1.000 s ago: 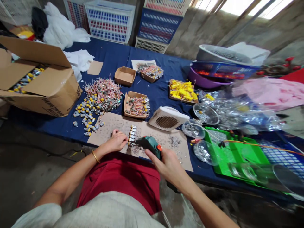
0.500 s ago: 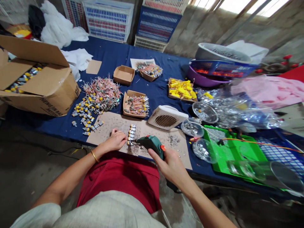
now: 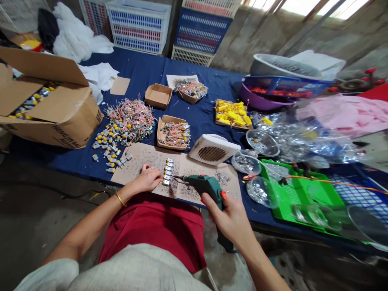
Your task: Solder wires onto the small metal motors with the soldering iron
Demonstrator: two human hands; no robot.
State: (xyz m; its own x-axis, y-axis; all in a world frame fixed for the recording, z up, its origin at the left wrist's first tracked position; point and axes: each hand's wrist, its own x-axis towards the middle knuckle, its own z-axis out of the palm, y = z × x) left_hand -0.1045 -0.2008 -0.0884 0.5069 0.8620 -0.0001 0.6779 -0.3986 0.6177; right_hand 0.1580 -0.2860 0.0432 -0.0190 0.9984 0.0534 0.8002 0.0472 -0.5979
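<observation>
My right hand (image 3: 228, 212) wraps round a dark green pistol-grip power tool (image 3: 204, 186). The tool's slim metal tip points left, just beside a short row of small motors (image 3: 167, 171) with yellow ends. That row stands on a brown cardboard sheet (image 3: 142, 152) strewn with dark specks. My left hand (image 3: 149, 178) rests on the sheet at the left of the row, fingers curled together with the fingertips close against the nearer motors. What those fingers grip, if anything, is hidden.
Loose motors (image 3: 106, 141) and a heap of wired motors (image 3: 131, 117) lie left, by a large carton (image 3: 60, 117). Behind the sheet are a small box of wired motors (image 3: 174, 133) and a white grille (image 3: 212, 150). Bowls of metal parts (image 3: 260, 190) and a green tray (image 3: 303, 198) stand right.
My right hand has drawn the power tool back to the right, so its tip has moved from the nearest motors to the row's right side. My left hand has hardly moved.
</observation>
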